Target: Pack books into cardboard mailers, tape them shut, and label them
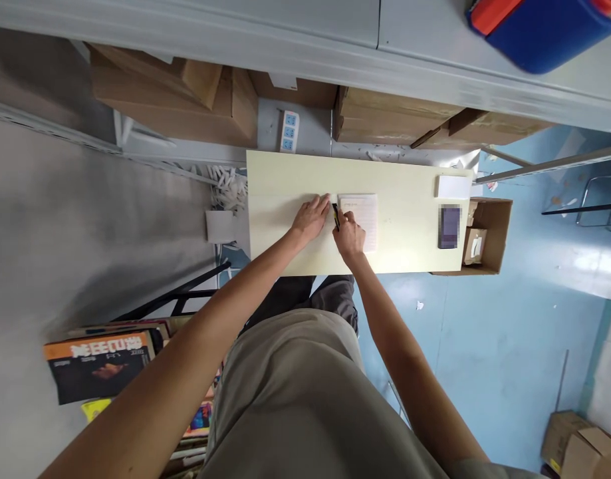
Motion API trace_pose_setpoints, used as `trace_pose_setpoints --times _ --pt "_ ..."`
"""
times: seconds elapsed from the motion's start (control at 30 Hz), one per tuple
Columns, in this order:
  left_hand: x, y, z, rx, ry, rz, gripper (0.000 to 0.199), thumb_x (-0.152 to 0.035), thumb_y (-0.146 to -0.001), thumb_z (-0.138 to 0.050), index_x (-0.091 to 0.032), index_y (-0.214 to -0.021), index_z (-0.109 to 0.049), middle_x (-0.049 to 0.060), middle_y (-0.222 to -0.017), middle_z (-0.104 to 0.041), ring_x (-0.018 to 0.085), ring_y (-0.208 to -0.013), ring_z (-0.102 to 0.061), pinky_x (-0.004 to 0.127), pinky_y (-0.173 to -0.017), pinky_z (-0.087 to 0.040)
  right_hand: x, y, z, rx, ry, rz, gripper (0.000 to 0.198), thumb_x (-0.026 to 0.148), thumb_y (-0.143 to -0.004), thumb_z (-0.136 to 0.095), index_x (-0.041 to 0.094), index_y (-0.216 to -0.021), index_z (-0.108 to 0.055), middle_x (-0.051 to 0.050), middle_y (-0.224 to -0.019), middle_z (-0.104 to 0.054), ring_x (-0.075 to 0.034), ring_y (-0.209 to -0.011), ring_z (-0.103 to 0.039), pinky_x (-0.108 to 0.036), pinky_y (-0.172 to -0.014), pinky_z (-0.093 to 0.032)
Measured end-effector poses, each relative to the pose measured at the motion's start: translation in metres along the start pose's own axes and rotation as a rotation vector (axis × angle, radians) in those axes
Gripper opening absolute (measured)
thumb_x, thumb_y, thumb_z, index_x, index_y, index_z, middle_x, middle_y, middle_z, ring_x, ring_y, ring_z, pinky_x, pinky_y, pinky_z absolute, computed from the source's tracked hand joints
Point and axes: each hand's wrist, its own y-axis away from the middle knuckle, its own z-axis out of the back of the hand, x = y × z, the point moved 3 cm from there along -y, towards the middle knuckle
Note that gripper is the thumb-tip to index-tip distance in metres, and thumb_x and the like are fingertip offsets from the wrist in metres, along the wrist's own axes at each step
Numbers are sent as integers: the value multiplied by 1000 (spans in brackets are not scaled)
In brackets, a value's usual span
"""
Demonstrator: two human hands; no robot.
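Note:
My right hand is closed around a black and yellow utility knife, its front end pointing away from me. Left of it, my left hand rests on the pale yellow tabletop with its fingers together. Its fingertips pinch a small white block, just beyond the knife's tip. Whether the blade touches the block is too small to tell. A white sheet or pad with printed lines lies beside and partly under my right hand.
On the table's right lie a white box and a blurred dark phone-like object. An open carton stands past the right edge. Behind the table are a power strip and cardboard boxes. Magazines are stacked at lower left.

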Motion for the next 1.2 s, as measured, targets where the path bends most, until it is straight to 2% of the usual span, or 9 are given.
trace_pose_setpoints --times 0.13,0.4,0.57,0.7,0.83,0.93,1.0,1.1,1.2 --pt "-1 -2 -1 9 7 -3 72 -11 -99 -37 -9 -170 -43 17 -183 -31 42 -168 -26 67 -128 -34 -1 20 -2 27 16 3 53 12 -108 -46 25 -159 -57 -17 -143 -65 -28 -109 -78 -36 -90 -61" --pt "4 -8 -11 -44 83 0 69 -14 -102 -41 -14 -171 -42 15 -181 -37 38 -168 -30 64 -132 -32 -12 69 -23 145 104 50 54 5 -105 -46 20 -155 -59 -21 -144 -67 -28 -110 -80 -35 -86 -61" --pt "-8 -10 -5 47 -71 51 69 -5 -101 -35 -11 -169 -44 16 -183 -30 37 -163 -36 61 -130 -37 -14 97 -26 331 180 105 40 2 -103 -49 17 -129 -75 -18 -132 -75 -26 -113 -79 -32 -88 -58" --pt "-21 -9 4 127 -171 105 75 3 -97 -33 -7 -171 -40 16 -186 -21 37 -162 -38 56 -126 -45 -22 114 -13 359 145 91 37 3 -103 -51 18 -127 -75 -15 -132 -75 -25 -115 -77 -32 -89 -56" --pt "-36 6 10 111 -182 136 83 4 -92 -40 -6 -175 -32 20 -186 -16 41 -160 -41 53 -118 -55 -44 126 12 274 49 9 34 11 -102 -60 23 -131 -73 -12 -133 -75 -26 -111 -77 -31 -85 -52" --pt "-55 28 10 94 -166 179 86 5 -90 -45 -4 -174 -30 24 -185 -14 40 -160 -45 50 -118 -55 -68 129 35 167 -46 -30 34 19 -101 -63 28 -133 -71 -8 -129 -77 -25 -107 -77 -31 -81 -49" --pt "-73 42 9 117 -145 187 80 4 -92 -48 -3 -171 -37 28 -181 -25 39 -159 -47 48 -122 -51 -86 127 52 103 -106 -56 31 23 -101 -62 31 -130 -73 -6 -124 -79 -26 -104 -77 -31 -79 -48" --pt "-113 48 16 141 -112 129 54 -5 -99 -53 -8 -152 -63 25 -161 -60 36 -147 -61 46 -122 -51 -114 117 84 12 -187 -78 29 28 -100 -64 32 -127 -75 -5 -120 -81 -27 -103 -77 -32 -79 -49" --pt "-167 32 46 -7 -67 -11 36 -11 -104 -53 -16 -130 -77 16 -135 -78 30 -130 -72 43 -116 -56 -145 102 129 -126 -248 -60 32 32 -100 -67 31 -131 -75 -7 -119 -82 -30 -103 -77 -33 -80 -50"
